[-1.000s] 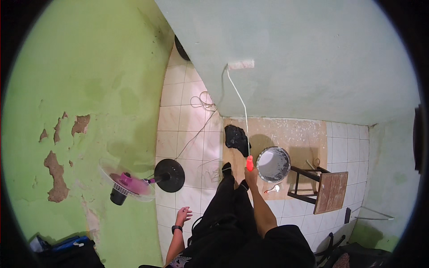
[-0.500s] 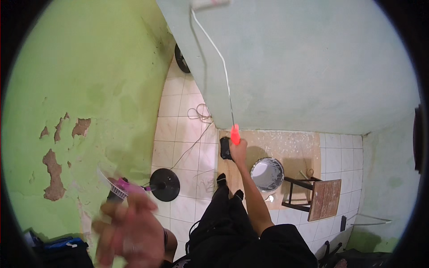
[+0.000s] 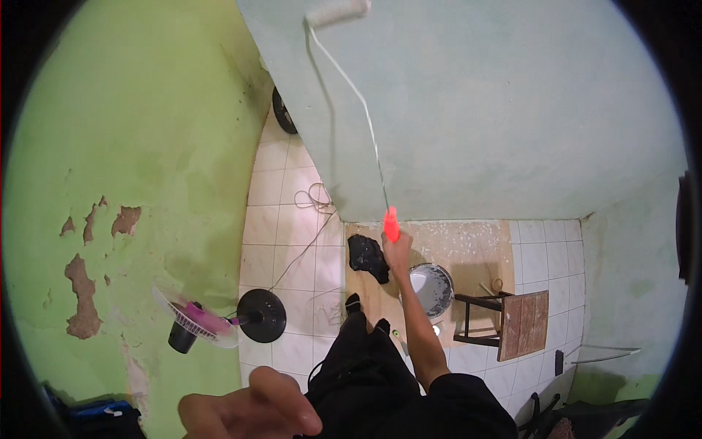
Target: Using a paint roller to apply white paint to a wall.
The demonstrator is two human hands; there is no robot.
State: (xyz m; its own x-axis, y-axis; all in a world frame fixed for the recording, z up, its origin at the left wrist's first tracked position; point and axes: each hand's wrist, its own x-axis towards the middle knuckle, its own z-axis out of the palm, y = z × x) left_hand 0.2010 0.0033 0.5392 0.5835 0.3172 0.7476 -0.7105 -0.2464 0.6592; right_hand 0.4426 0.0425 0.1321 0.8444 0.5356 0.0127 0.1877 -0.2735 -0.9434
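My right hand [image 3: 397, 252] is closed round the bright orange-red handle of a paint roller [image 3: 338, 13], its arm stretched forward. The roller's long bent wire frame runs up to a pale, fuzzy sleeve at the pale blue-grey wall [image 3: 497, 110], near the top of the view. Partly cut off by the lower edge, my left hand [image 3: 245, 410] has loosely bent fingers, apart, with nothing visible in them. Below the right hand, partly behind the forearm, stands a bucket [image 3: 436, 289] of whitish paint, its inside smeared.
A paint-spattered board [image 3: 468, 238] lies under the bucket, with a crumpled black cloth-like thing [image 3: 368, 257] on it. To the right is a wooden stool [image 3: 523, 325]. A pink-and-black fan [image 3: 262, 315] stands left, its cord [image 3: 303, 247] across tiles. The green wall [image 3: 175, 146] has peeling patches.
My left hand has dropped toward the lower edge, uncovering the fan's head. My right hand still grips the roller and sits a little further right over the board. The whole view has shifted slightly.
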